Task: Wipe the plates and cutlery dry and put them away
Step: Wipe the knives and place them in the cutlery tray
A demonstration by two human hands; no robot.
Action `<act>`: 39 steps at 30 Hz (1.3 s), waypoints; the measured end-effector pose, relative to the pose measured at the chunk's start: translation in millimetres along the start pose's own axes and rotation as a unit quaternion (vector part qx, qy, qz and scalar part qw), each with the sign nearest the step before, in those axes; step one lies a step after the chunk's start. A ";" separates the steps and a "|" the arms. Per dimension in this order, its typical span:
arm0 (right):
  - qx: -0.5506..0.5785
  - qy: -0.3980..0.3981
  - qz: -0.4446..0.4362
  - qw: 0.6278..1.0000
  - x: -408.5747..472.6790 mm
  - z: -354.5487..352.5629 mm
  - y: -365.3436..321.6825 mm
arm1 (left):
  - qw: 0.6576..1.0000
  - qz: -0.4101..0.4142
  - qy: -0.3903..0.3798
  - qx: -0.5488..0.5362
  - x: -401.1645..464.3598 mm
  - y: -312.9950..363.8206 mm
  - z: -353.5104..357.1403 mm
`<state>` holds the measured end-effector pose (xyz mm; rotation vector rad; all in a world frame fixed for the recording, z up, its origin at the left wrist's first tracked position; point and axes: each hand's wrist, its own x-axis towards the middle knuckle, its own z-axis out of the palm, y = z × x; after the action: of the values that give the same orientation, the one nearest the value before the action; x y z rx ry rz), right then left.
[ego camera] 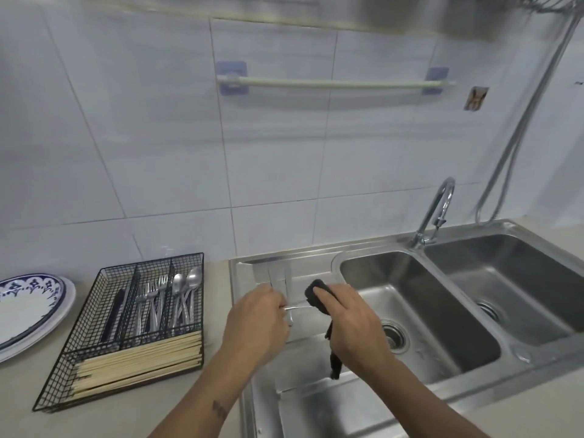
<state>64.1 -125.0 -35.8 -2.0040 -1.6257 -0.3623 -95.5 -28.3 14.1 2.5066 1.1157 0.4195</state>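
My left hand [257, 320] grips the handle end of a metal piece of cutlery [298, 308] over the sink's draining board [316, 406]. My right hand [354, 324] holds a dark cloth [317, 294] wrapped round the other end of that piece; the covered end is hidden, so I cannot tell which kind of cutlery it is. Two more metal pieces [279, 281] lie on the draining board beyond my hands. A black wire cutlery tray [94, 317] on the counter to the left holds knives, forks, spoons and chopsticks. Stacked blue-patterned plates [28, 311] sit at the far left.
A double steel sink [442, 311] with a tap [437, 210] lies to the right. A towel rail [335, 83] is fixed to the tiled wall. A hose [521, 121] hangs down from a wire rack at the top right.
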 end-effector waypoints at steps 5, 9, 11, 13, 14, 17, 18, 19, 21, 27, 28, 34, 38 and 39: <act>0.059 0.013 0.135 0.989 1.5 -10.7 15.8 | 0.995 -0.040 -0.090 -0.031 -9.5 -13.1 -1.4; 0.048 0.042 0.023 0.998 3.0 -12.3 -11.7 | 0.986 -0.057 -0.120 -0.104 -9.1 -11.5 -1.5; 0.031 0.025 -0.071 0.997 -4.4 -1.5 -22.1 | 0.982 -0.062 -0.110 -0.144 -5.9 -5.5 -7.5; 0.008 0.007 -0.100 0.995 -10.7 9.7 -16.7 | 0.982 -0.056 -0.113 -0.144 -3.9 -3.8 -13.5; 0.000 0.007 -0.090 0.996 -12.0 12.9 -10.1 | 0.982 -0.057 -0.118 -0.137 -4.1 -5.2 -14.9; -0.008 0.008 -0.051 0.999 -15.4 14.6 -5.8 | 0.982 -0.071 -0.117 -0.128 -7.6 -11.9 -14.9; -0.010 0.007 -0.059 0.998 -16.9 14.9 -10.0 | 0.982 -0.075 -0.112 -0.131 -8.6 -13.3 -14.8; -0.009 0.006 -0.080 0.997 -17.9 15.1 -15.0 | 0.981 -0.076 -0.110 -0.143 -9.1 -14.4 -15.0; -0.003 0.005 -0.112 0.994 -15.8 15.0 -18.1 | 0.973 -0.077 -0.118 -0.182 -9.0 -14.1 -15.7; -0.013 -0.002 -0.055 0.998 -4.2 8.7 7.0 | 0.942 -0.124 -0.155 -0.270 -14.2 -22.1 6.0; -0.019 -0.002 -0.046 0.999 -3.3 6.7 9.5 | 0.940 -0.137 -0.143 -0.279 -14.9 -26.6 13.5; -0.008 0.004 -0.011 1.000 0.7 4.7 -3.5 | 0.907 -0.252 -0.060 -0.332 -14.9 -40.3 36.9; 0.018 -0.011 0.000 1.000 2.4 8.8 -23.6 | 0.849 -0.308 -0.022 -0.428 -2.2 -29.1 32.7; 0.021 -0.015 0.008 1.000 3.1 10.2 -29.4 | 0.827 -0.317 -0.017 -0.464 0.9 -25.7 30.9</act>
<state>35.3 -112.8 -35.8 -2.0001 -1.6211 -0.2905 -99.0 -18.0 -24.6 1.2146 1.2357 0.5374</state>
